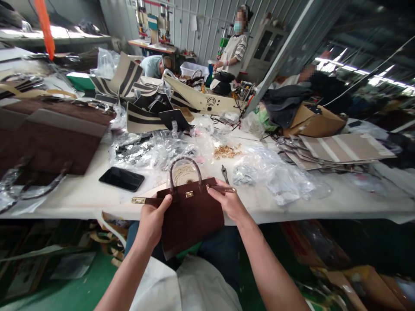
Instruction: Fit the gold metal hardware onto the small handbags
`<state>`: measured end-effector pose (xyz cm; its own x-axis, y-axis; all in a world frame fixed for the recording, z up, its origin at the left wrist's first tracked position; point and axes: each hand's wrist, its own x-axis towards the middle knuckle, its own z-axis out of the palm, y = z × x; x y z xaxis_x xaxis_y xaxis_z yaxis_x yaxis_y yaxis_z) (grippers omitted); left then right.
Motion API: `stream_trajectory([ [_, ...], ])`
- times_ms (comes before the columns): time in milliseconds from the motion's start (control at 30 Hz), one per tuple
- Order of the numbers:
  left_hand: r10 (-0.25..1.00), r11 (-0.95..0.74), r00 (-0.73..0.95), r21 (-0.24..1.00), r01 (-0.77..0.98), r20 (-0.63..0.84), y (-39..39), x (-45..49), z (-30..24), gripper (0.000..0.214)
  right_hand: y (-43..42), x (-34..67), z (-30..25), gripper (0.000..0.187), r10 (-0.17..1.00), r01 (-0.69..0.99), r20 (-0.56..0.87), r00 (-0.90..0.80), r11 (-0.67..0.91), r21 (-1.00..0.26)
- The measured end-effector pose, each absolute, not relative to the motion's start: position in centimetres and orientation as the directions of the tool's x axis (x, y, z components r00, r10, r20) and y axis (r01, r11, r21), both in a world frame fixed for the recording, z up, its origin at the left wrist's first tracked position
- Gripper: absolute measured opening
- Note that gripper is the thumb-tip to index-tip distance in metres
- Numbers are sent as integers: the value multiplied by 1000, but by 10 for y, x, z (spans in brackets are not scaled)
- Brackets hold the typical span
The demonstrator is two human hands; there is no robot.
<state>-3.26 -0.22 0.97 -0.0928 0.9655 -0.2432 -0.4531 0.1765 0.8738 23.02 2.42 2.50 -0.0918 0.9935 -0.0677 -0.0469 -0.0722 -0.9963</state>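
Note:
A dark brown handbag (193, 220) with one arched handle showing is held over my lap at the table's front edge. My left hand (151, 222) is closed on its left upper side, thumb on the front, beside a strap with a gold metal end (138, 200). On the right upper corner, my right hand (231, 203) pinches the bag along with another short strap (223, 188). A small gold clasp (189, 194) sits at the top middle of the front panel. Behind the handle lies a pale round roll (184, 173), partly covered. The fingers behind the bag are hidden.
A black phone (121, 179) lies to the left, near brown bags (52, 138). Pliers (225, 173), gold hardware (226, 151) and clear plastic bags (285, 172) lie beyond. Striped panels (346, 147) are stacked at right. A masked person (234, 49) stands across the table.

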Motion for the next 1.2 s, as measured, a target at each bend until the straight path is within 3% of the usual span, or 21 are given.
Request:
stream_trajectory([
  [167,976,155,-78,903,-401,-202,-4,-34,6,61,25,229,25,56,996,-1,-79,-53,-79,-997],
  [333,986,100,-102,956,-276,-132,-5,-36,5,57,16,210,10,53,989,-58,-57,138,-50,-997],
  [467,987,116,-79,953,-280,-143,-5,-34,9,57,13,201,3,54,971,-28,-49,233,-44,-999],
  [767,951,289,61,809,-513,-302,4,-39,14,54,19,225,26,63,990,-70,-137,-26,-139,-988],
  [933,918,395,198,749,-532,-343,8,-54,14,46,25,224,18,60,984,-111,-175,17,-172,-979],
  [1067,867,493,366,687,-534,-338,11,-75,15,59,27,219,14,56,981,-142,-191,19,-187,-972],
  [1200,875,470,384,708,-527,-295,13,-90,19,66,29,219,14,56,980,-135,-195,26,-190,-973],
])
